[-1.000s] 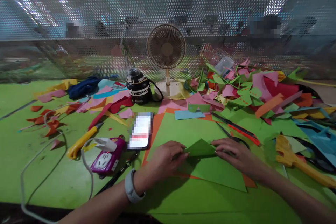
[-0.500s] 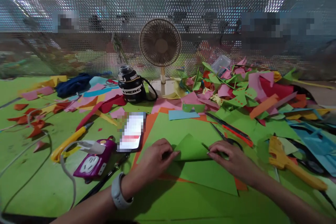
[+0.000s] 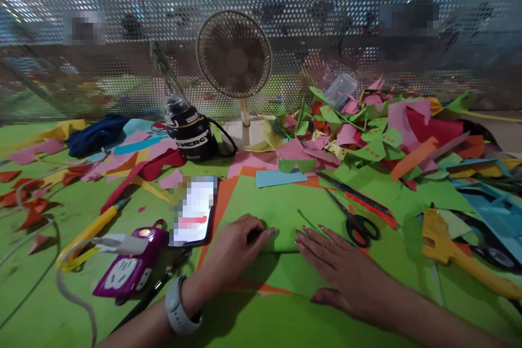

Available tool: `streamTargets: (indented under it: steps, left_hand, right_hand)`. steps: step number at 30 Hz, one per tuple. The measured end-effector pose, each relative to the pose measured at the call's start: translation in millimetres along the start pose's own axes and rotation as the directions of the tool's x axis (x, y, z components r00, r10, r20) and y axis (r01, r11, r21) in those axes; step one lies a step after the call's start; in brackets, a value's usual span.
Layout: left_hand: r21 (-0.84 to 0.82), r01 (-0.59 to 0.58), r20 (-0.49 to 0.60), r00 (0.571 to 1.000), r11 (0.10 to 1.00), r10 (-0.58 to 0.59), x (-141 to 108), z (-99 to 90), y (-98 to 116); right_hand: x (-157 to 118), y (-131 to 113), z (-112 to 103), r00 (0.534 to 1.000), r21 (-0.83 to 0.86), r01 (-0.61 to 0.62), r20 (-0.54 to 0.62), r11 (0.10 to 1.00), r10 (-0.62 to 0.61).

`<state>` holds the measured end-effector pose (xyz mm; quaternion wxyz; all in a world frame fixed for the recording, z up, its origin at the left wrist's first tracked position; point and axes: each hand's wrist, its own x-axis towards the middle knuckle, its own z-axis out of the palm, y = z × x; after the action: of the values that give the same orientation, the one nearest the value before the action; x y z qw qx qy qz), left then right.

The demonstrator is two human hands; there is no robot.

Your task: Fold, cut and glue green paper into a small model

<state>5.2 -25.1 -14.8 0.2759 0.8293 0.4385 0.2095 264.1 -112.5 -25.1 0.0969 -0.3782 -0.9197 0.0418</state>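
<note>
A sheet of green paper [image 3: 282, 240] lies folded in front of me, its crease running along the near side. My left hand [image 3: 240, 247], with a pale watch on the wrist, has its fingers curled and closed at the left end of the fold. Flat on the right part of the same sheet rests my right hand [image 3: 332, 261], fingers stretched out and thumb apart. Under the folded sheet are more green paper and orange paper [image 3: 222, 204]. Black-handled scissors [image 3: 361, 230] lie just beyond my right hand.
A phone [image 3: 196, 212], purple power adapter [image 3: 130, 263] and yellow-handled tool [image 3: 92, 236] lie left. Behind stand a black bottle [image 3: 191, 138] and fan [image 3: 234, 54]. Right are a red-black cutter [image 3: 369, 204], yellow glue gun [image 3: 452, 250] and heaped paper scraps [image 3: 367, 125].
The raised green flap has come down flat. My right hand has gone from a pinch at the flap's edge to lying spread on the paper. The view has shifted slightly.
</note>
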Motion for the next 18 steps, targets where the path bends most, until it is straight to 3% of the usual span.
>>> streamTargets:
  steps: [4,7,9,13,18]
  left_hand:
    - [-0.031,-0.005,-0.07,0.998,0.999,0.002,-6,-2.5,-4]
    - [0.21,-0.229,-0.118,0.959,0.95,0.258,-18,-1.1,-6]
    - [0.333,-0.373,-0.004,0.918,0.866,0.396,-26,1.9,-4]
    - [0.429,-0.405,0.193,0.914,0.807,0.357,-35,9.2,0]
    - [0.476,-0.406,0.232,0.914,0.78,0.334,-39,15.4,-4]
  right_hand:
    - [-1,3,6,0.999,0.06,-0.036,0.034,0.998,0.034]
    - [-1,5,7,0.997,0.081,-0.054,0.051,0.995,0.05]
    - [-1,5,6,0.996,0.083,-0.065,0.072,0.994,0.059]
    - [2,6,4,0.993,0.088,-0.083,0.085,0.993,0.076]
    - [6,7,-3,0.996,0.043,-0.067,0.058,0.997,0.064]
